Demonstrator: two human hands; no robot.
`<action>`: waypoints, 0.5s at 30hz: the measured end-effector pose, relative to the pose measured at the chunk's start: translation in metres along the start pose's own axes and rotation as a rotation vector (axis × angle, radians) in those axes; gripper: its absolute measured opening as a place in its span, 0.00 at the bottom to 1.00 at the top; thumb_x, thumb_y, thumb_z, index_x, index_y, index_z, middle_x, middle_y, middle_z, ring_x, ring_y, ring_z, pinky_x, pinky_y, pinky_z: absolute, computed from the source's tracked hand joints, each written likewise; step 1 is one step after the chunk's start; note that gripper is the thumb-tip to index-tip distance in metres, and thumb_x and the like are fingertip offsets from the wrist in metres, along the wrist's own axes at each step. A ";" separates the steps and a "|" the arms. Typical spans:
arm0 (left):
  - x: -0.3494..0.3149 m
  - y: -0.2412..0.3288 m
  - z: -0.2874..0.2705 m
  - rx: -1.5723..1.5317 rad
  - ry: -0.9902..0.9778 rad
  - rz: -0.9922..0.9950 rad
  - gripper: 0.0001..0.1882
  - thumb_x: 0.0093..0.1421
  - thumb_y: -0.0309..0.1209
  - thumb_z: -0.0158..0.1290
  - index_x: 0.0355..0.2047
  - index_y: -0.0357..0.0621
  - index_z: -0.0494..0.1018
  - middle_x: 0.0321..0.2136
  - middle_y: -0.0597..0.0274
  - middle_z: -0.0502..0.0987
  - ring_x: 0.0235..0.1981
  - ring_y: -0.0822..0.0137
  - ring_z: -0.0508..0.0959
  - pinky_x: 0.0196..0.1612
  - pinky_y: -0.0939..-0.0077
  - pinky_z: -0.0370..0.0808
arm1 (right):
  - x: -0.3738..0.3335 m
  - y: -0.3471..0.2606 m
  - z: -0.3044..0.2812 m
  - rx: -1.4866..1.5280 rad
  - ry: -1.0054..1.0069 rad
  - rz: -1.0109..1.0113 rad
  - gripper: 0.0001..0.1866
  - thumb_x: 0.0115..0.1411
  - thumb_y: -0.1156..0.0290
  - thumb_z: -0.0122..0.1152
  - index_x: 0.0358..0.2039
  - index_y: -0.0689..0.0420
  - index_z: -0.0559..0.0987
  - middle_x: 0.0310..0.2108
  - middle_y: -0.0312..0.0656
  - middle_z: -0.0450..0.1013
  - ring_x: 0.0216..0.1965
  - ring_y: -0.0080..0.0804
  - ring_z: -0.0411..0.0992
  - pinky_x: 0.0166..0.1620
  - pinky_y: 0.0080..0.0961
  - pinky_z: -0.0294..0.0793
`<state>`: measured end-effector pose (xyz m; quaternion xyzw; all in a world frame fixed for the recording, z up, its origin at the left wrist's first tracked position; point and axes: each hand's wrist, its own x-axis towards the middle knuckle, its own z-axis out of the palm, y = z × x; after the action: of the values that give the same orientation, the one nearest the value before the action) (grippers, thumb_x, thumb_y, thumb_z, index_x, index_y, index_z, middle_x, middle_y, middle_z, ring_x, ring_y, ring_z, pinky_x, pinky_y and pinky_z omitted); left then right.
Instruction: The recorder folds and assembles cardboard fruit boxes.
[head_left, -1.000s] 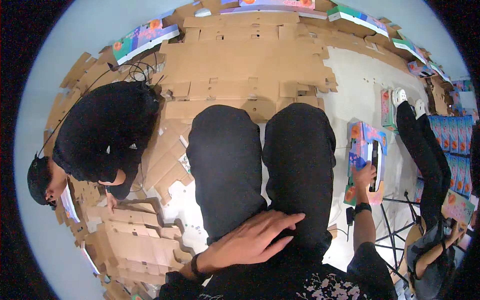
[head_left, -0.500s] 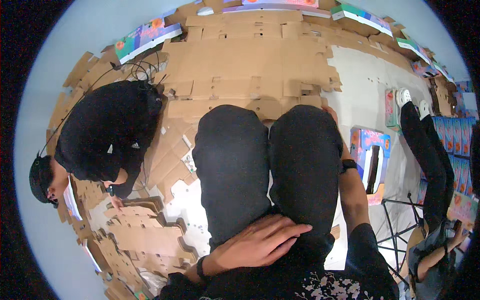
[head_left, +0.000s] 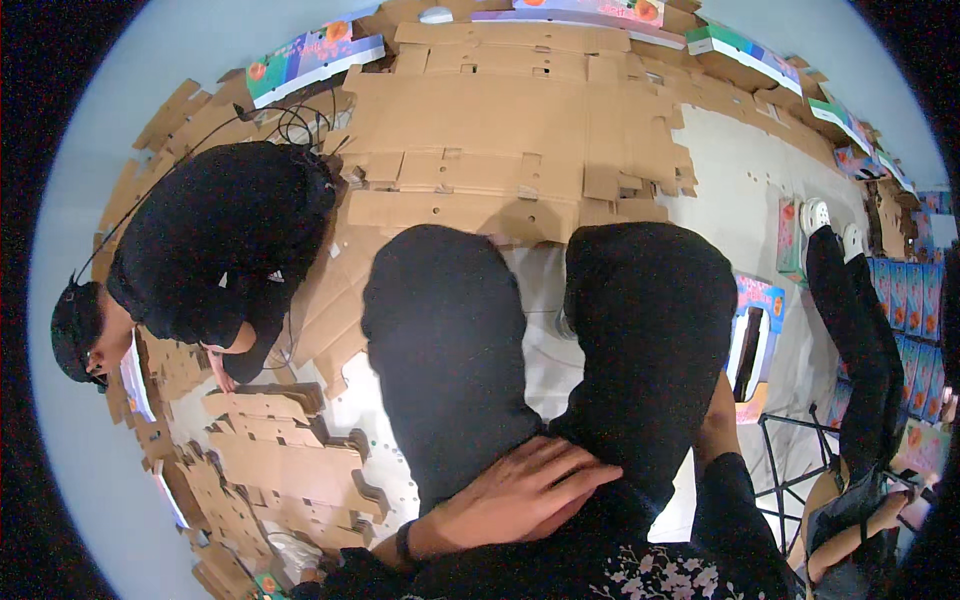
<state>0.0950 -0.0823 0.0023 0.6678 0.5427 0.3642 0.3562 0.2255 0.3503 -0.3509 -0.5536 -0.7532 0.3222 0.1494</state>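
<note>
My left hand [head_left: 520, 488] lies across my lap on black trousers, its fingers stretched out and holding nothing. My right forearm [head_left: 715, 420] reaches down along the outer side of my right leg [head_left: 645, 330]. My right hand is hidden behind that leg, so its fingers and anything in them do not show. Just beyond the right leg is a colourful printed box [head_left: 757, 345] with a dark slot in a white panel. Flattened brown cardboard [head_left: 480, 110] spreads over the floor in front of my knees.
At the left a person in black [head_left: 220, 245] bends over stacked flattened cardboard [head_left: 285, 455], one hand at its edge. Another person's legs [head_left: 850, 330] stretch out at the right, near a black metal frame [head_left: 790, 460] and stacked blue boxes [head_left: 905, 290]. Black cables [head_left: 300, 125] lie at the upper left.
My knees have spread apart, the right one moving outward. My right wrist and fingers, partly visible before, are now behind the leg. My left hand stays on my lap.
</note>
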 end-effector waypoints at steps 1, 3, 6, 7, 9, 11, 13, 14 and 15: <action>-0.002 -0.001 -0.001 0.043 -0.036 -0.031 0.27 0.56 0.28 0.60 0.58 0.49 0.71 0.39 0.60 0.74 0.39 0.60 0.76 0.45 0.66 0.75 | 0.001 0.001 0.001 -0.008 0.003 -0.001 0.27 0.57 0.52 0.64 0.44 0.65 0.77 0.37 0.52 0.76 0.38 0.40 0.77 0.44 0.34 0.74; -0.007 0.000 -0.003 0.083 -0.003 -0.049 0.26 0.56 0.29 0.61 0.56 0.49 0.72 0.39 0.61 0.75 0.39 0.60 0.76 0.45 0.66 0.75 | 0.005 0.004 0.003 -0.028 0.002 -0.006 0.26 0.57 0.53 0.64 0.43 0.65 0.77 0.36 0.52 0.76 0.37 0.39 0.77 0.43 0.35 0.74; -0.016 0.002 -0.010 0.182 0.020 -0.137 0.24 0.55 0.30 0.61 0.54 0.49 0.73 0.39 0.63 0.76 0.40 0.61 0.77 0.45 0.67 0.75 | 0.012 0.010 0.011 -0.046 0.005 -0.019 0.25 0.58 0.53 0.63 0.41 0.65 0.77 0.34 0.52 0.76 0.35 0.39 0.76 0.41 0.35 0.74; -0.018 0.002 -0.013 0.233 0.010 -0.198 0.23 0.55 0.30 0.61 0.53 0.49 0.74 0.39 0.63 0.77 0.40 0.61 0.78 0.44 0.68 0.74 | 0.014 0.011 0.013 -0.051 0.004 -0.021 0.24 0.58 0.53 0.63 0.40 0.65 0.77 0.33 0.52 0.75 0.35 0.39 0.76 0.41 0.35 0.74; -0.022 0.002 -0.020 0.228 0.033 -0.217 0.23 0.55 0.29 0.61 0.52 0.48 0.74 0.41 0.61 0.78 0.41 0.61 0.78 0.45 0.67 0.74 | 0.020 0.012 0.017 -0.063 0.005 -0.029 0.24 0.58 0.53 0.63 0.39 0.65 0.78 0.31 0.51 0.75 0.34 0.38 0.76 0.40 0.35 0.74; -0.023 -0.001 -0.024 -0.005 0.062 -0.261 0.22 0.56 0.28 0.61 0.52 0.46 0.73 0.41 0.59 0.78 0.41 0.57 0.78 0.47 0.65 0.75 | 0.022 0.011 0.017 -0.073 0.007 -0.036 0.23 0.58 0.54 0.63 0.37 0.65 0.78 0.30 0.51 0.75 0.32 0.38 0.76 0.39 0.35 0.74; -0.020 -0.005 -0.025 -0.013 0.076 -0.272 0.22 0.56 0.28 0.61 0.52 0.45 0.73 0.42 0.58 0.77 0.42 0.56 0.78 0.47 0.64 0.75 | 0.022 0.011 0.012 -0.086 0.008 -0.043 0.23 0.58 0.54 0.62 0.36 0.65 0.78 0.28 0.51 0.75 0.31 0.38 0.76 0.38 0.35 0.74; -0.019 -0.008 -0.025 -0.026 0.075 -0.303 0.22 0.56 0.27 0.61 0.52 0.45 0.73 0.42 0.56 0.77 0.43 0.54 0.78 0.48 0.63 0.75 | 0.022 0.011 0.009 -0.098 0.000 -0.039 0.22 0.58 0.54 0.62 0.35 0.65 0.78 0.28 0.51 0.75 0.31 0.37 0.76 0.37 0.35 0.74; -0.018 -0.011 -0.024 -0.026 0.089 -0.285 0.22 0.56 0.27 0.61 0.52 0.45 0.73 0.42 0.56 0.77 0.43 0.54 0.78 0.48 0.63 0.75 | 0.021 0.010 0.007 -0.102 -0.001 -0.044 0.22 0.58 0.54 0.62 0.35 0.65 0.78 0.27 0.51 0.74 0.30 0.37 0.76 0.37 0.35 0.73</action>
<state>0.0660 -0.0960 0.0023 0.5623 0.6426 0.3464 0.3885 0.2220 0.3699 -0.3654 -0.5437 -0.7808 0.2801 0.1276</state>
